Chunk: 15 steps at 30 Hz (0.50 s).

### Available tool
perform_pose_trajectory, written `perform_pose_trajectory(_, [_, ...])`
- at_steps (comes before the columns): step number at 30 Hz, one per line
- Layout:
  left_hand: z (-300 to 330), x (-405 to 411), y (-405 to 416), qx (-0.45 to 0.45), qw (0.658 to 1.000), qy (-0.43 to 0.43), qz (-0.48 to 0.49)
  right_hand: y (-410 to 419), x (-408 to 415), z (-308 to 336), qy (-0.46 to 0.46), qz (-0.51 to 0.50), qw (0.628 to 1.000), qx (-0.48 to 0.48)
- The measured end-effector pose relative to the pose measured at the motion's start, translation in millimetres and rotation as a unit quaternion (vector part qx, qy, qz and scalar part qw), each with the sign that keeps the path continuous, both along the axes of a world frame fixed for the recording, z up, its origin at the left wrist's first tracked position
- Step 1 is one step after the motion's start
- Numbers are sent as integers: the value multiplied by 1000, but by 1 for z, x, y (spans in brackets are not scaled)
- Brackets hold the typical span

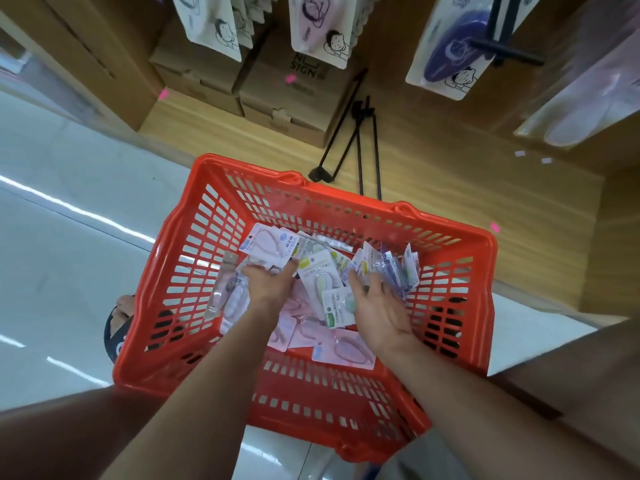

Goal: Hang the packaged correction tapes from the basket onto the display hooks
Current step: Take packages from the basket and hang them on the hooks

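Note:
A red plastic basket stands on the floor below me, holding several packaged correction tapes in pink, green and purple. Both my hands are down inside it. My left hand is palm down on the pile's left side, its fingers curled onto a pink pack. My right hand is to the right, fingers closed around a bunch of upright purple and green packs. Above, more carded correction tapes hang from display hooks, and a black hook sticks out at the upper right.
Loose black hooks lie on the wooden base shelf behind the basket. Cardboard boxes are stacked at the shelf's back left. A purple carded tape hangs at the upper right. White tiled floor lies to the left, and my shoe shows beside the basket.

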<state>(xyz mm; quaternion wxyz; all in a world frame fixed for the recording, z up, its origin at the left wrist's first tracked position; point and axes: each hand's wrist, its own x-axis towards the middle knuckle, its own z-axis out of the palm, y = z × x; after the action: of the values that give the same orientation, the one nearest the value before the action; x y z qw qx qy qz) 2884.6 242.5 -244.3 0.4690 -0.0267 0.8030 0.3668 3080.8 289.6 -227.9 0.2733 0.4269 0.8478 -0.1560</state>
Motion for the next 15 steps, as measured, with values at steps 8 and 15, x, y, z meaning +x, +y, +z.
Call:
perform_pose_trajectory(8, [-6, -9, 19, 4, 996, -45, 73, -13, -7, -13, -47, 84, 995, -4])
perform_pose_trajectory(15, [-9, -33, 23, -9, 976, -143, 165, -7, -9, -24, -38, 126, 991, 0])
